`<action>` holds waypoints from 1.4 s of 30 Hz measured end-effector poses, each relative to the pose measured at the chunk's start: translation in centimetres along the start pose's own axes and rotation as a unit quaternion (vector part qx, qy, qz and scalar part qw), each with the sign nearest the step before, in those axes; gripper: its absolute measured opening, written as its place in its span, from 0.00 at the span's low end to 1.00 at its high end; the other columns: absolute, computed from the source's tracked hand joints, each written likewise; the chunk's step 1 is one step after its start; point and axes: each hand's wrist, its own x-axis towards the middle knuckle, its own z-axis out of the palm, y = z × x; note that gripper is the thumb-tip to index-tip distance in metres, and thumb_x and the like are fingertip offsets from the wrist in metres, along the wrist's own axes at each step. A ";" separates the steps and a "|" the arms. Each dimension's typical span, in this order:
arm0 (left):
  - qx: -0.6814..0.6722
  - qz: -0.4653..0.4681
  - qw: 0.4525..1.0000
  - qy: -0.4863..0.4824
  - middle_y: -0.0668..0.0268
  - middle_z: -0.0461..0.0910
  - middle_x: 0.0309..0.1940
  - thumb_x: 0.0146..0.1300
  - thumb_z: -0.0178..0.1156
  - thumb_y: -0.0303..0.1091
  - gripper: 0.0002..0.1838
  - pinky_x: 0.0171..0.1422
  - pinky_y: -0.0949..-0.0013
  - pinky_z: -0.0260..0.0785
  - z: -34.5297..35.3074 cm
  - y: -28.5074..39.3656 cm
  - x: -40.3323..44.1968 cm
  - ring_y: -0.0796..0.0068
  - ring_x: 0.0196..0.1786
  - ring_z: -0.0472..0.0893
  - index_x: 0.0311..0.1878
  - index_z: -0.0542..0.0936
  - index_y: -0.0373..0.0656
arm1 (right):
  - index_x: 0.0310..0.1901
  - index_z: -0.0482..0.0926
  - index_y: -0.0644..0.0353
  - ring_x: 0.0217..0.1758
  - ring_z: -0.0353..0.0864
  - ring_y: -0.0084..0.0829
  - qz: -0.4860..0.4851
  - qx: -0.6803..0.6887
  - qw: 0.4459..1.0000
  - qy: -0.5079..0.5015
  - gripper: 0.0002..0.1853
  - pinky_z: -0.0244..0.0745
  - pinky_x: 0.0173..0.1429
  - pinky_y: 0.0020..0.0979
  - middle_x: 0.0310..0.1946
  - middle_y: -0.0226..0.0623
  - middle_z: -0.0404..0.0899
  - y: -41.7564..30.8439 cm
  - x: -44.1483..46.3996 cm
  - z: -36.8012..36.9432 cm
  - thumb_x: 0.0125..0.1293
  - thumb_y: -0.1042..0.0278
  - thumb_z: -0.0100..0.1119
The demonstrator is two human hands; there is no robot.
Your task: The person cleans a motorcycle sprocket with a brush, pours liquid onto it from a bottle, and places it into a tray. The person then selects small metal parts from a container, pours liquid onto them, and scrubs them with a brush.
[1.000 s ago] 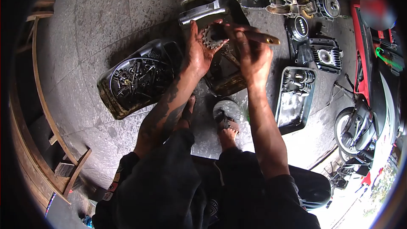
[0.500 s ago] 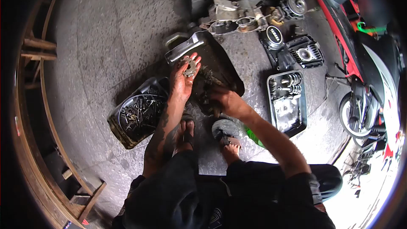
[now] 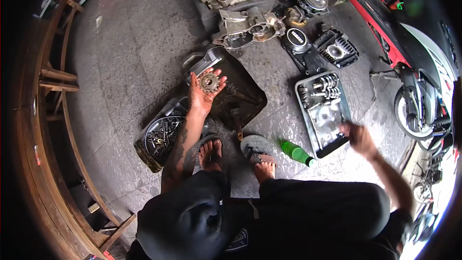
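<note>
Grey floor (image 3: 110, 67), wooden bench (image 3: 36, 183), held gear (image 3: 213, 85)

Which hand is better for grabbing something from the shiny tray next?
Probably the right hand: it's by the tray, though blur hides whether it holds anything. The left hand is farther off, with the gear on its palm.

From the wearer's head, one wide, dark-rimmed view looks forward and steeply down, black-clothed knees (image 3: 180, 214) near at six o'clock, grey tiled floor (image 3: 161, 12) farther at eleven.
</note>
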 end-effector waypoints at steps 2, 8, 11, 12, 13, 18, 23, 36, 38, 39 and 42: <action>0.024 -0.011 1.000 0.007 0.49 0.74 0.58 0.71 0.33 0.64 0.38 0.62 0.49 0.72 0.9 0.0 -0.2 0.44 0.58 0.75 0.61 0.69 0.36 | 0.48 0.77 0.65 0.46 0.84 0.36 -0.046 0.033 0.996 0.062 0.18 0.80 0.48 0.32 0.40 0.43 0.84 3.8 -5.7 6.1 0.57 0.88 0.44; 0.037 -0.056 0.998 0.002 0.47 0.71 0.61 0.71 0.31 0.64 0.38 0.64 0.47 0.68 1.8 0.1 0.3 0.42 0.61 0.72 0.64 0.66 0.37 | 0.69 0.55 0.60 0.69 0.65 0.42 0.221 0.415 0.865 0.173 0.47 0.74 0.63 0.39 0.66 0.47 0.63 -1.5 -9.1 22.0 0.48 0.85 0.70; 0.012 -0.058 0.998 -0.025 0.46 0.70 0.61 0.69 0.33 0.66 0.40 0.65 0.45 0.67 1.5 -0.2 0.2 0.40 0.62 0.71 0.65 0.66 0.37 | 0.69 0.56 0.62 0.70 0.63 0.43 0.135 0.406 0.859 0.282 0.51 0.67 0.67 0.39 0.67 0.48 0.61 -0.4 -6.3 28.5 0.43 0.82 0.75; 0.001 -0.060 0.998 -0.035 0.46 0.70 0.61 0.69 0.34 0.66 0.40 0.65 0.45 0.67 1.6 -0.3 0.4 0.40 0.62 0.71 0.65 0.66 0.37 | 0.69 0.56 0.63 0.69 0.64 0.43 0.105 0.363 0.874 0.306 0.51 0.64 0.68 0.39 0.66 0.48 0.63 -0.6 -4.8 28.6 0.42 0.80 0.75; -0.008 -0.064 0.997 -0.040 0.46 0.70 0.61 0.68 0.35 0.67 0.41 0.65 0.45 0.67 1.7 -0.5 0.5 0.40 0.62 0.71 0.65 0.66 0.37 | 0.69 0.56 0.64 0.68 0.66 0.44 0.076 0.318 0.885 0.332 0.51 0.61 0.69 0.38 0.64 0.49 0.65 -0.5 -3.5 28.9 0.42 0.79 0.76; -0.016 -0.059 0.998 -0.033 0.47 0.71 0.61 0.68 0.34 0.66 0.41 0.65 0.45 0.67 1.5 -1.2 0.9 0.41 0.61 0.72 0.63 0.68 0.35 | 0.62 0.63 0.64 0.53 0.78 0.49 0.067 0.160 0.937 0.302 0.40 0.71 0.58 0.41 0.50 0.53 0.77 1.0 -0.3 27.0 0.48 0.69 0.75; 0.015 -0.057 0.998 0.016 0.48 0.74 0.58 0.70 0.29 0.66 0.41 0.62 0.47 0.70 0.4 -2.0 2.1 0.45 0.57 0.77 0.62 0.69 0.35 | 0.57 0.66 0.63 0.38 0.82 0.57 -0.095 0.071 0.984 0.129 0.35 0.79 0.41 0.46 0.40 0.58 0.79 -4.4 5.1 15.1 0.53 0.57 0.71; 0.062 -0.064 0.996 0.019 0.59 0.79 0.54 0.74 0.32 0.57 0.32 0.60 0.58 0.72 -1.6 -4.5 2.5 0.59 0.55 0.79 0.60 0.73 0.40 | 0.54 0.68 0.57 0.44 0.81 0.56 -0.032 -0.274 0.956 -0.096 0.31 0.76 0.50 0.50 0.37 0.56 0.81 -14.2 14.4 7.1 0.56 0.45 0.64; 0.075 -0.062 0.995 0.010 0.62 0.80 0.53 0.73 0.33 0.58 0.32 0.60 0.59 0.72 -1.9 -4.6 2.2 0.64 0.56 0.79 0.59 0.75 0.43 | 0.54 0.68 0.57 0.44 0.81 0.56 -0.030 -0.281 0.954 -0.097 0.31 0.76 0.51 0.49 0.37 0.56 0.81 -14.8 14.6 7.0 0.57 0.45 0.64; 0.072 -0.061 0.996 0.009 0.62 0.80 0.53 0.73 0.33 0.58 0.32 0.60 0.59 0.72 -1.9 -4.6 2.2 0.64 0.56 0.79 0.59 0.75 0.43 | 0.54 0.68 0.57 0.45 0.81 0.56 -0.030 -0.287 0.953 -0.097 0.31 0.76 0.51 0.49 0.37 0.55 0.81 -15.1 14.6 6.9 0.57 0.44 0.64; 0.086 -0.064 0.994 0.015 0.63 0.81 0.52 0.73 0.34 0.58 0.31 0.59 0.58 0.71 -2.2 -4.5 2.1 0.69 0.55 0.79 0.57 0.77 0.45 | 0.52 0.72 0.55 0.42 0.81 0.57 -0.038 -0.277 0.958 -0.061 0.30 0.74 0.50 0.50 0.34 0.56 0.81 -15.6 14.5 6.9 0.53 0.45 0.68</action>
